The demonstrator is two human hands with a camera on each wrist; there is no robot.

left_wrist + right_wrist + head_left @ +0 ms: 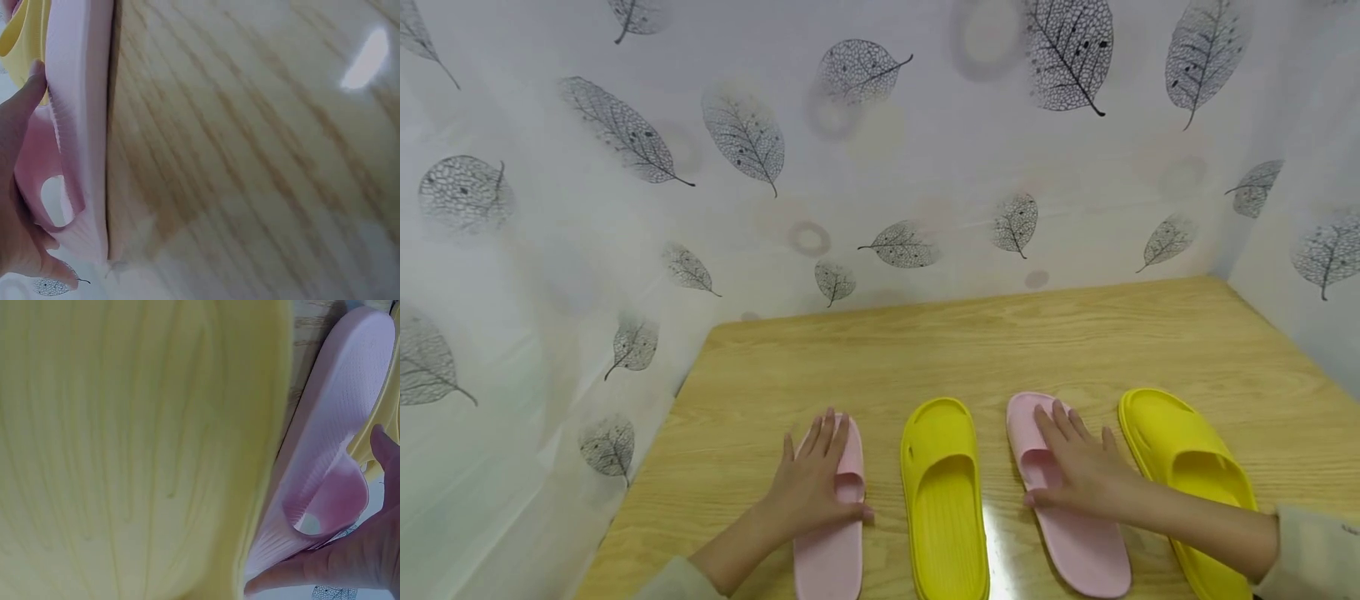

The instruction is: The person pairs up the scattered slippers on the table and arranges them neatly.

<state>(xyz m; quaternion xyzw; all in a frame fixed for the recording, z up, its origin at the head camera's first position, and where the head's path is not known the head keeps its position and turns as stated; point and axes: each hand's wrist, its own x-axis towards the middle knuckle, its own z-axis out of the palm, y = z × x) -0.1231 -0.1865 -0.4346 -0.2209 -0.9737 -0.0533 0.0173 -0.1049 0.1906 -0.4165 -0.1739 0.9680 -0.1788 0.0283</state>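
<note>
Across the wood-grained desk [962,350], hands on the left pink slipper [829,558] and the right pink slipper [1092,552]

White cloth [925,167] printed with dark leaf skeletons hangs at the left, along the back and at the right, as I see it. Leftmost on the desk, the left pink slipper lies sole down, toe pointing away from the person. The left hand [812,487] rests on it, fingers straight, spread and released over its upper, thumb reaching across to its right edge. A pale left sleeve [681,579] shows below that wrist.

Next comes the left yellow slipper [947,525], lying between the 2 pink slippers and apart from both, its toe also pointing away. Glare [997,558] shines on the desk just beside its right edge.

Past that, the right pink slipper lies at a slant, toe end leaning left. The right hand [1078,471] rests on its upper, fingers straight and released, thumb at its left edge.

Farthest right, the right yellow slipper [1157,425] slants the same way, near its pink neighbour. The right forearm [1202,525] passes over it, running into a pale right sleeve [1311,550].
</note>
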